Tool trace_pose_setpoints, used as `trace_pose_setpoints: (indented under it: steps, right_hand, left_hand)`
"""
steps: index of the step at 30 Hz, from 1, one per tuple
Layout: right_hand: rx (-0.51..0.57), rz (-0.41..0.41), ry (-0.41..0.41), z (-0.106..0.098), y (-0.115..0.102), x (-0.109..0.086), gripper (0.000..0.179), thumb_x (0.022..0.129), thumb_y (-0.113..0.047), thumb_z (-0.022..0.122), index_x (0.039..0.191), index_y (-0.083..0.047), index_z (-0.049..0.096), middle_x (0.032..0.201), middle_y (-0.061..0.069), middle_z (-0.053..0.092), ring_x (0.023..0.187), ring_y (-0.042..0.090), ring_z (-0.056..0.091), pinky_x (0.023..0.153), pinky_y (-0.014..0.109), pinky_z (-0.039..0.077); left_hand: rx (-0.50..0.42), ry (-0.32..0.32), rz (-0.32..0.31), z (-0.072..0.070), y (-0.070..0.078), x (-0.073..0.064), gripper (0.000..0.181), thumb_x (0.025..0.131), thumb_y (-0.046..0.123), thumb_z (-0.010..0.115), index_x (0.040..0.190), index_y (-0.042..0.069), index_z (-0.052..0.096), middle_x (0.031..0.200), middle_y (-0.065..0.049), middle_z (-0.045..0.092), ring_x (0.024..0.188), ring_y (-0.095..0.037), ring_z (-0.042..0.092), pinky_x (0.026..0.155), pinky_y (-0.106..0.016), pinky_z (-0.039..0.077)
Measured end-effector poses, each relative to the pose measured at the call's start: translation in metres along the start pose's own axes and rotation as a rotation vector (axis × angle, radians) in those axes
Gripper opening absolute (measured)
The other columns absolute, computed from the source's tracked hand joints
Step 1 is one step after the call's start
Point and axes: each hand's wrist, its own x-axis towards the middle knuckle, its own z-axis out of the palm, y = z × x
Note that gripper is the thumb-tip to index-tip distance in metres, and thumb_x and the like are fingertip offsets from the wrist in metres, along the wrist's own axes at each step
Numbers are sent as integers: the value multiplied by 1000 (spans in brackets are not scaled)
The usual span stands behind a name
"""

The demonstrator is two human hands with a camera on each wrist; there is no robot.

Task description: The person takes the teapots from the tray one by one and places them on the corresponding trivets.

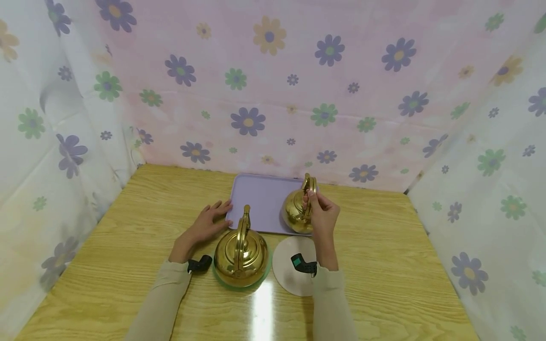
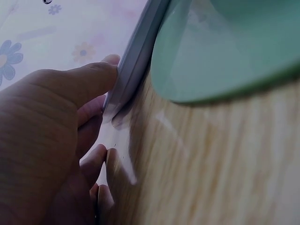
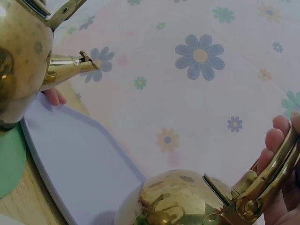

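Note:
My right hand (image 1: 325,213) grips the upright handle of a smaller gold kettle (image 1: 294,213) at the right end of a lilac tray (image 1: 262,194). Whether that kettle's base touches the tray cannot be told. Fingers spread, my left hand (image 1: 208,222) rests at the tray's left edge; in the left wrist view its thumb (image 2: 93,79) touches the tray rim (image 2: 133,70). A larger gold kettle (image 1: 230,270) stands in front of the tray on a round green mat (image 1: 265,273), its spout pointing toward the back. The right wrist view shows curled fingers (image 3: 274,140) around the handle.
A round pale mat (image 1: 292,279) lies to the right of the larger kettle, partly under my right wrist. The wooden table (image 1: 384,265) ends at a flowered cloth (image 1: 290,94) behind and on both sides.

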Motion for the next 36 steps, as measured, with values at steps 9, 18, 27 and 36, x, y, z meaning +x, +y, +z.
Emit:
trace_pose_setpoints:
  steps: [9,18,27,36]
  right_hand:
    - [29,-38,-15,0,4,0,30,97,-7,69,111,20,69,75,13,75,61,10,68,60,19,58]
    - [51,-77,-26,1,4,0,30,96,-5,69,108,22,68,73,10,75,59,11,68,59,20,58]
    - [69,-65,-32,2,-2,-2,30,98,-5,67,110,23,67,71,4,74,58,9,68,59,19,58]
    - [86,-56,-27,2,-7,-7,24,98,-3,66,106,20,70,68,2,73,56,7,66,57,19,58]
  left_hand:
    - [2,1,14,1,-3,1,58,97,18,69,145,-7,49,159,-21,37,149,-51,23,121,-68,6]
    - [-1,1,5,2,-5,2,59,96,17,70,146,-6,48,160,-19,37,150,-49,23,122,-66,5]
    - [16,13,15,3,-5,0,57,97,17,69,145,-7,49,159,-20,38,149,-50,25,121,-68,7]
    - [17,22,26,3,-4,0,57,96,16,69,145,-7,49,159,-21,38,149,-51,25,120,-69,7]
